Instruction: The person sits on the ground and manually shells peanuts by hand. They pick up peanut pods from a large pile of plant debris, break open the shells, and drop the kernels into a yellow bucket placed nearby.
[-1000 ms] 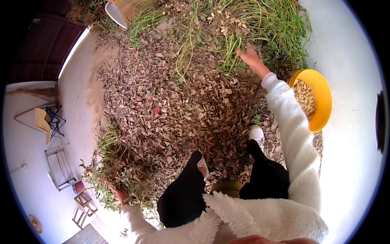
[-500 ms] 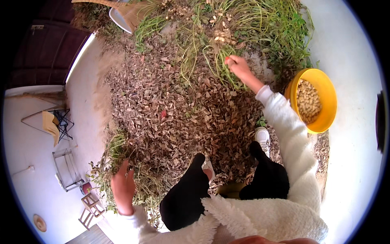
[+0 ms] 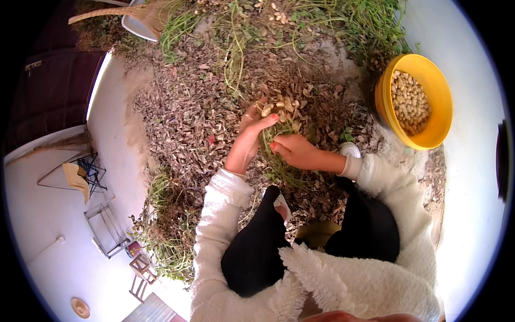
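Note:
A small peanut plant (image 3: 278,129) is held between my hands over the leaf litter, its pale pods (image 3: 284,107) at the far end and its green stems trailing toward me. My right hand (image 3: 295,151) is closed round the stems just below the pods. On the left of the pods, my left hand (image 3: 249,134) cups them; its thumb lies across the near side and its other fingers are partly hidden behind. A yellow bucket (image 3: 441,102) to the right holds many picked peanuts (image 3: 410,102).
Uprooted green peanut plants (image 3: 354,24) lie along the far side. Stripped vines (image 3: 171,236) are heaped at the left. A straw broom (image 3: 120,12) rests on a white dustpan (image 3: 134,29). Dry leaves (image 3: 188,107) cover the floor. A wooden chair (image 3: 142,273) stands lower left.
My right hand has drawn the peanut plant toward me from the far pile. My left hand has come from the vine heap at the left to the pods. The view has shifted somewhat.

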{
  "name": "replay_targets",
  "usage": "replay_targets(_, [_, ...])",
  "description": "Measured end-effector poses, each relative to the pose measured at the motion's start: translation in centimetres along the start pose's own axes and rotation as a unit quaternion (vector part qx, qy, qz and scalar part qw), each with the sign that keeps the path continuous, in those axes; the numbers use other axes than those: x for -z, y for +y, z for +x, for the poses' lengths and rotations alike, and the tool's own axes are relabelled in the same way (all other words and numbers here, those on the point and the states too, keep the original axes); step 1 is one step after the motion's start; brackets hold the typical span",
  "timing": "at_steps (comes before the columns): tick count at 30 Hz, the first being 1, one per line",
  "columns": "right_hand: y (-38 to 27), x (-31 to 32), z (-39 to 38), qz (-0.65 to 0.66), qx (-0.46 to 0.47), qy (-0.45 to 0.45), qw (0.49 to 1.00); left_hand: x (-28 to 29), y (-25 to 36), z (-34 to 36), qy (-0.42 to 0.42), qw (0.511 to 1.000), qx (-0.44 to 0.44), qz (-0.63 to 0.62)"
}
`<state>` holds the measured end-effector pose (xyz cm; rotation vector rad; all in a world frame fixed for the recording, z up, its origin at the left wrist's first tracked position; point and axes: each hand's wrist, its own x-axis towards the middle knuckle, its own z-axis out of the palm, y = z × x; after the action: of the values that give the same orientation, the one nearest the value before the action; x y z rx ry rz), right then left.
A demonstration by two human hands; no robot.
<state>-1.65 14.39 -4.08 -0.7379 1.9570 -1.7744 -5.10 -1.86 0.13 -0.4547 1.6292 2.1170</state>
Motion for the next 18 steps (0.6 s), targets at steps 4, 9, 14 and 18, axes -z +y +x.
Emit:
replay_targets(4, [0.2, 0.2, -1.0, 0.005, -0.022, 0.004, 1.0, -1.0, -0.4, -0.1, -0.092, 0.996, -0.01, 0.005])
replay_targets(9, [-0.5, 1.4, -1.7, 0.009, -0.054, -0.054, 0.997, -0.7, -2.7, -0.2, -0.004, 0.99, 0.122, -0.073])
replay_targets(14, [-2.7, 2.6, -2.7, 0.021, -0.087, -0.08, 0.993, -0.9, -2.7, -0.7, -0.016, 0.983, 0.14, -0.119])
replay_targets(18, [-3.7, 5.0, -2.5, 0.006, 0.0, 0.019, 1.0, 2.0, -3.5, -1.2, 0.045, 0.981, 0.167, -0.091])
